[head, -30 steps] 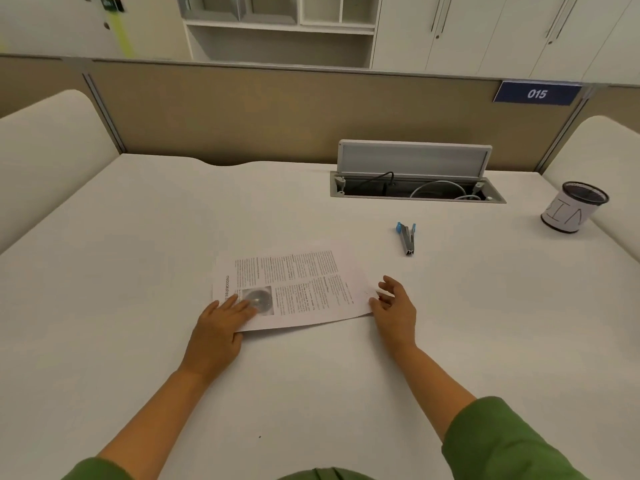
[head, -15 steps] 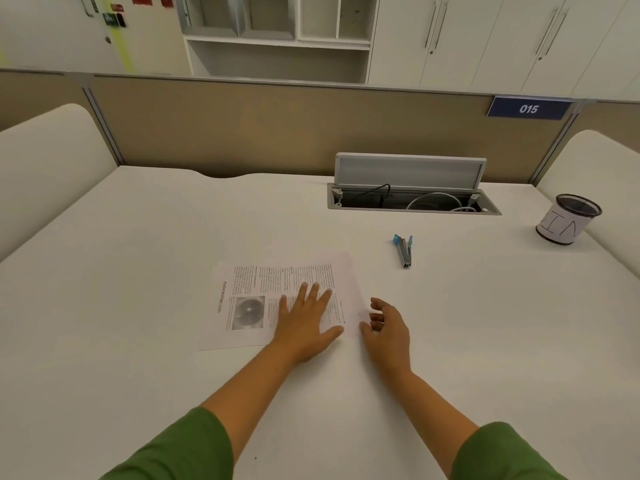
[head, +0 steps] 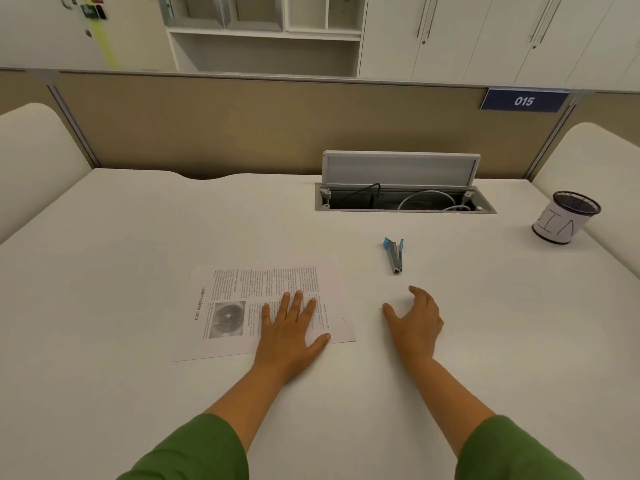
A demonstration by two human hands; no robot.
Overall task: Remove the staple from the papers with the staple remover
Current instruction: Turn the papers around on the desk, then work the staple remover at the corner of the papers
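A white desk (head: pixel 138 254) stood against a tan partition (head: pixel 242 126) bearing a blue plate (head: pixel 523 100) marked 015. A cable hatch (head: pixel 403 202) in the desktop stood open, its grey lid (head: pixel 400 168) upright, with black and white cables lying inside. A black mesh cup (head: pixel 564 216) wrapped in white paper sat near the right edge. White cabinets (head: pixel 485 36) and open shelves (head: pixel 263 32) lined the wall behind.

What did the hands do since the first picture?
The left hand slid from the papers' picture corner to their right half and now presses them flat. The right hand let go of the papers' edge and moved right, toward the staple remover, which stayed put, untouched. The pen cup stayed too.
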